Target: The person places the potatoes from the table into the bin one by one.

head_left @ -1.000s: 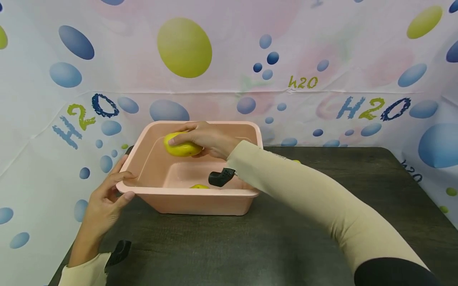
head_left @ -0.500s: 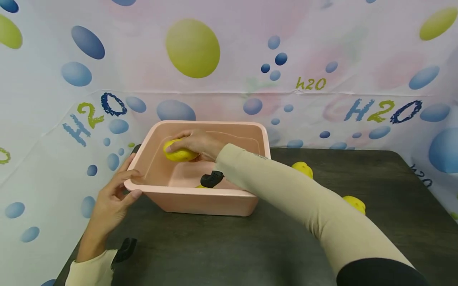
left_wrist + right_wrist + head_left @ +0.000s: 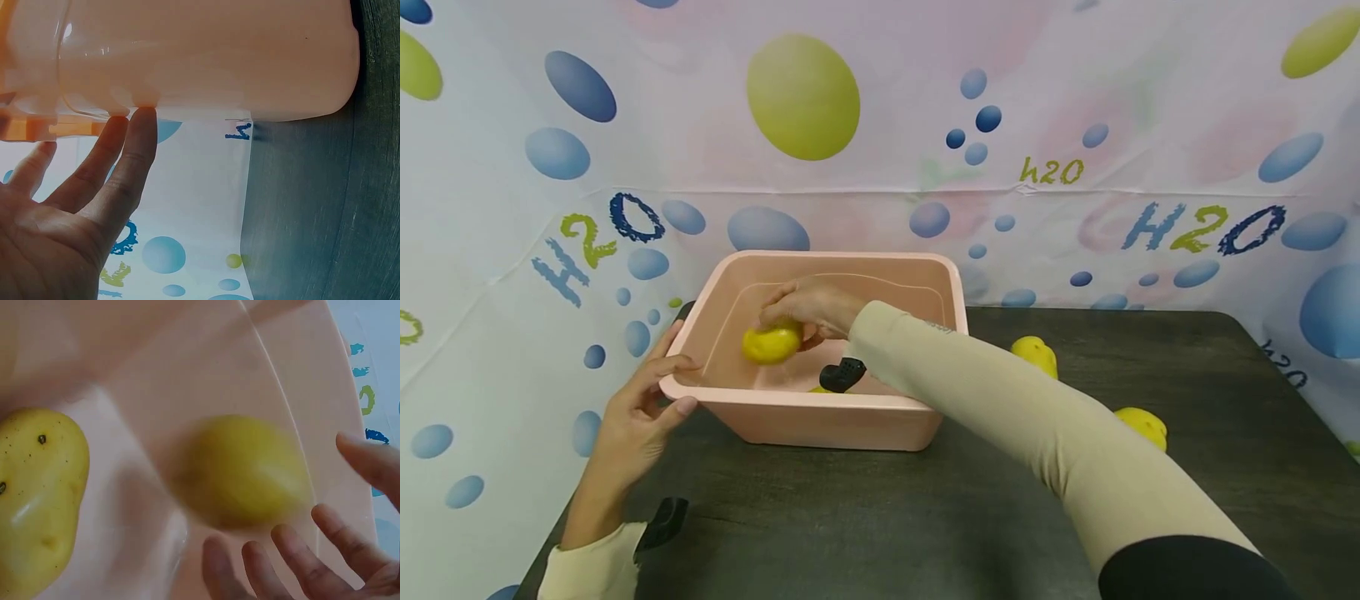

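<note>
Over the pink plastic basin [image 3: 842, 423], my right hand [image 3: 812, 307] has its fingers spread just above a yellow potato [image 3: 772, 342]. In the right wrist view that potato [image 3: 247, 472] is blurred and in mid-air, apart from the fingertips. Another potato [image 3: 40, 500] lies on the basin floor; the head view shows only a sliver of it behind the front rim. At the basin's front left corner my left hand [image 3: 632, 421] grips the rim, index finger over the edge and thumb outside. The left wrist view shows its other fingers [image 3: 140, 147] against the outer wall.
Two more yellow potatoes, one farther back [image 3: 1034, 356] and one nearer [image 3: 1144, 427], lie on the dark wooden table [image 3: 820, 525] right of the basin, partly covered by my right sleeve. A patterned curtain [image 3: 880, 108] hangs behind the table and along its left side.
My right hand has moved lower into the basin and let go of the potato, which drops beneath the fingers. The left hand keeps its hold on the rim. The head view has shifted slightly.
</note>
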Action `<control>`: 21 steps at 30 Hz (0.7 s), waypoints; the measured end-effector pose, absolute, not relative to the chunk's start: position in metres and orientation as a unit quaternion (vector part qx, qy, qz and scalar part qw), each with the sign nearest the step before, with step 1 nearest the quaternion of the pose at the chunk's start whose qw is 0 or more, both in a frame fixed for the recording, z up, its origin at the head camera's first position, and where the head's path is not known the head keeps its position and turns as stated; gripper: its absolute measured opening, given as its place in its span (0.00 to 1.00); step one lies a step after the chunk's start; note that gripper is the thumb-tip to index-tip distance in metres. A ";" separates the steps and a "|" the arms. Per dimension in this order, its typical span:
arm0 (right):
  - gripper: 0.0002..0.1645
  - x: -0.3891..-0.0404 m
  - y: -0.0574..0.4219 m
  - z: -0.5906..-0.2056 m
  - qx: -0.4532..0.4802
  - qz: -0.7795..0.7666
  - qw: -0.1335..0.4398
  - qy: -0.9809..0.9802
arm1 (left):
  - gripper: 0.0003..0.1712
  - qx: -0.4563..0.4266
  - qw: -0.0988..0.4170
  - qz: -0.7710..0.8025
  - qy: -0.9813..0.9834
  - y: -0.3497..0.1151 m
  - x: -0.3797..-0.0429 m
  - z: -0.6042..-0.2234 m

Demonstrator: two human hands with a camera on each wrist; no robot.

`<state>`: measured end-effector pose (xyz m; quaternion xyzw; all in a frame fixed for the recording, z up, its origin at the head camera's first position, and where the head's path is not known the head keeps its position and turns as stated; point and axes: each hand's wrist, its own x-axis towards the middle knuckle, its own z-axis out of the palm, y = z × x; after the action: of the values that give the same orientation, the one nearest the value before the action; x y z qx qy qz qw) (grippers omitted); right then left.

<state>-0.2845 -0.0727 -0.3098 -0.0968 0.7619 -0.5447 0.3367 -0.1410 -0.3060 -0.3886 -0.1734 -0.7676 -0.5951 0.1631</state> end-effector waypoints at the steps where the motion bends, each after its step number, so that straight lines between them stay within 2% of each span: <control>1: 0.26 -0.284 -0.072 -0.309 -0.101 -0.542 0.335 0.764 | 0.19 -0.172 0.163 -0.594 -0.769 -0.306 -0.141 -0.388; 8: 0.27 -0.284 -0.064 -0.302 -0.122 -0.517 0.340 0.776 | 0.20 -0.159 0.163 -0.582 -0.781 -0.305 -0.139 -0.388; 16: 0.29 -0.286 -0.058 -0.296 -0.129 -0.516 0.341 0.775 | 0.19 -0.182 0.163 -0.598 -0.763 -0.307 -0.142 -0.390; 21: 0.24 -0.285 -0.055 -0.291 -0.119 -0.531 0.342 0.766 | 0.19 -0.187 0.164 -0.604 -0.757 -0.307 -0.142 -0.390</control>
<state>-0.2849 -0.0551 -0.2914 -0.1190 0.7663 -0.5307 0.3420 -0.1424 -0.3071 -0.3903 -0.1871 -0.7573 -0.6037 0.1643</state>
